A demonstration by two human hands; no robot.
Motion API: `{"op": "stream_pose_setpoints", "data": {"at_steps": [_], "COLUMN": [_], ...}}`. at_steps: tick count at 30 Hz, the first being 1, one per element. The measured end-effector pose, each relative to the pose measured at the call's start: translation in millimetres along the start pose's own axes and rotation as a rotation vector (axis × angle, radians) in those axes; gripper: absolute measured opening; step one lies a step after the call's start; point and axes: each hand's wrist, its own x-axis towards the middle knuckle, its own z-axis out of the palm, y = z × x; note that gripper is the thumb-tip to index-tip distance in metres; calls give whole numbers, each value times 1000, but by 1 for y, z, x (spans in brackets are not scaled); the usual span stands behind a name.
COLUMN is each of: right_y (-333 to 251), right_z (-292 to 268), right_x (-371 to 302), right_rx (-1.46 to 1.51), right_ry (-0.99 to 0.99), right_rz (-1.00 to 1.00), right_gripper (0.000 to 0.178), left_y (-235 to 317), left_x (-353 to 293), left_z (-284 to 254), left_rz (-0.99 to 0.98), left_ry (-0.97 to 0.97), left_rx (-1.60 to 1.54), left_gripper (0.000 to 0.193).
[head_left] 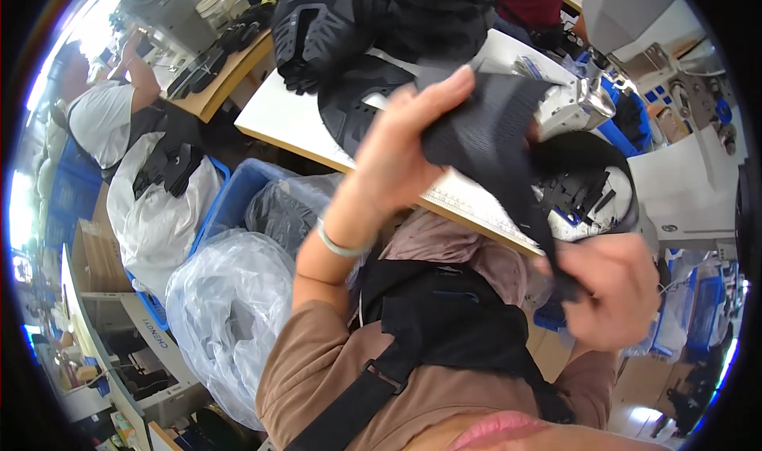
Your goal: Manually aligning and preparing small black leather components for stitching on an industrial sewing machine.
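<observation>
Over the front edge of the white table (298,138), a black ribbed fabric piece (484,130) with a long band is lifted in both my hands. My left hand (393,153) grips its left side, thumb on top and the other fingers partly hidden. Lower and to the right, my right hand (611,292) closes around the end of the black band (533,221), which hangs from the piece; motion blurs this hand. A flat black cut piece (349,106) lies on the table behind my left hand.
Black padded pieces (317,34) are piled at the back of the table. Beyond the fabric stands a metal machine head (575,110); small black parts (575,193) lie nearby. Bagged blue bins (230,213) stand to the left. Co-workers (103,122) sit left and at the back.
</observation>
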Motion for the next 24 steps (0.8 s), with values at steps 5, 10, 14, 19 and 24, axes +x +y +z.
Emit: {"op": "stream_pose_setpoints", "data": {"at_steps": [5,10,14,19,24], "right_y": [1,0,-21,-36,-40], "right_z": [112,287,393,404,392], "right_x": [68,132,121,110,125], "right_rx": [17,-84,-139,-255,-272], "right_ry": [134,109,18,-167,-395], "right_rz": [-488,-581,-591,-477,-394], "right_gripper": [33,34,18,24,30], "left_y": [112,163,139,151,149], "left_x": [-7,-2,-12,1,38], "left_z": [-66,-236,-350,-383,-368], "left_rz": [460,438,279,77,-1], "left_ry": [123,204,807,800,463], "left_rx": [373,309,388,474,549], "left_gripper": [33,22,19,24,16]}}
